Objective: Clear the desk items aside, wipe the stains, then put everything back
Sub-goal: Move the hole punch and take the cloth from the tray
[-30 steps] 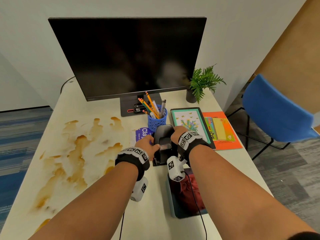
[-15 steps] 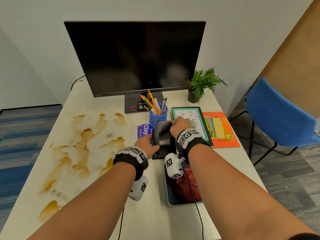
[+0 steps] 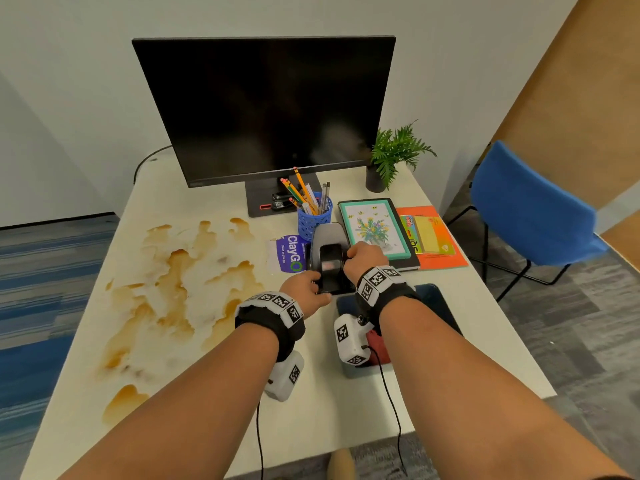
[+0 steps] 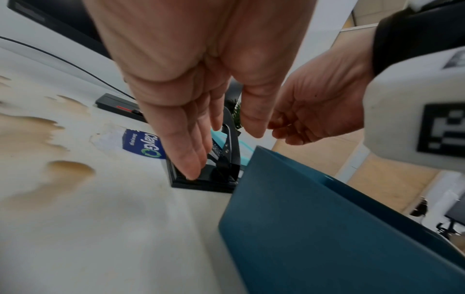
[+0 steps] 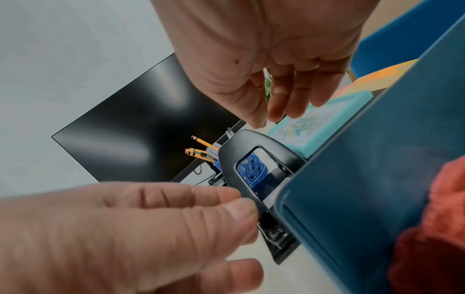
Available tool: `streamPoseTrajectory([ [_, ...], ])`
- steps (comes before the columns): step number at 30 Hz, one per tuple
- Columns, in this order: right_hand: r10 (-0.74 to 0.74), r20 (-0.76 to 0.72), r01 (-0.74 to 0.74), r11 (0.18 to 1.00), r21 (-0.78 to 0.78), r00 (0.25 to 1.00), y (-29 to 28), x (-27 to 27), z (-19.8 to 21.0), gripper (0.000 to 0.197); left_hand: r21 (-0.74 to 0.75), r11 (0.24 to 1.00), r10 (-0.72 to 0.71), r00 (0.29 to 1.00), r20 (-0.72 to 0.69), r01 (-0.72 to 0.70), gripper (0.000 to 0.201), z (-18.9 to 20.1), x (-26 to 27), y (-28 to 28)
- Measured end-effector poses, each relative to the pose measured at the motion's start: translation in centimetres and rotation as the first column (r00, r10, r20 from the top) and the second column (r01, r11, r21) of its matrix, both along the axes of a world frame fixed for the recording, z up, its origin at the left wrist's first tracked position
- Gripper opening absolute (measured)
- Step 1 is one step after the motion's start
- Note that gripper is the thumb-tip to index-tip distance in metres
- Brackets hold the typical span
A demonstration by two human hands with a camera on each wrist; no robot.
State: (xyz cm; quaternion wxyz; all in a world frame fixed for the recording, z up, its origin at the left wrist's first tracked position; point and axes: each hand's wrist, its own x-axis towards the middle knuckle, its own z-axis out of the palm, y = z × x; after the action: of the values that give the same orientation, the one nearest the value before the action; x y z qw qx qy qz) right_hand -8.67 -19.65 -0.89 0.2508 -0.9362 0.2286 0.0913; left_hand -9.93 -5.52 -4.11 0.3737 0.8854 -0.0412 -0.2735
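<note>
A black hole punch (image 3: 327, 258) stands on the white desk (image 3: 194, 403) at the centre of the head view, between the two hands. The left hand (image 3: 304, 289) is at its lower left, straight fingers (image 4: 186, 151) touching the left edge of the punch's base. The right hand (image 3: 363, 259) is at its right side, fingers (image 5: 289, 99) loosely bent just beside the lever's far end; whether they touch it cannot be told. The punch's long axis runs up and down the frame, lever end toward the blue pencil cup (image 3: 313, 220) and monitor (image 3: 266, 109) above. A ClayGo wipes pack (image 3: 287, 252) lies just left of it, a teal-framed picture (image 3: 372, 226) just right, a dark teal tray (image 3: 433, 299) just below. Brown stains (image 3: 173, 285) cover the desk's left half.
</note>
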Motion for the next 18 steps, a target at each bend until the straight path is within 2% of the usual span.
streamPoseTrajectory([
  [6, -0.073, -0.005, 0.073, 0.997, 0.005, 0.997, -0.7, -3.4, 0.3, 0.025, -0.003, 0.996, -0.086, 0.996, -0.010, 0.086, 0.066, -0.3, -2.5, -0.6],
  [11, -0.039, -0.100, 0.038, 0.999, -0.018, 0.994, -2.0, -4.8, 0.8, 0.026, -0.003, 0.993, -0.117, 0.993, 0.004, 0.117, 0.066, -0.2, -3.9, -1.4],
  [14, 0.032, -0.282, -0.051, 0.997, -0.060, 0.959, -2.2, -5.3, 0.6, 0.029, -0.010, 0.996, -0.092, 0.996, -0.011, 0.092, 0.067, -0.2, -4.5, -1.8],
  [18, 0.185, -0.512, -0.227, 0.974, -0.021, 0.839, -2.4, -5.7, -1.5, 0.040, -0.035, 0.999, -0.022, 0.999, -0.025, 0.021, 0.068, -0.3, -4.8, -2.1],
])
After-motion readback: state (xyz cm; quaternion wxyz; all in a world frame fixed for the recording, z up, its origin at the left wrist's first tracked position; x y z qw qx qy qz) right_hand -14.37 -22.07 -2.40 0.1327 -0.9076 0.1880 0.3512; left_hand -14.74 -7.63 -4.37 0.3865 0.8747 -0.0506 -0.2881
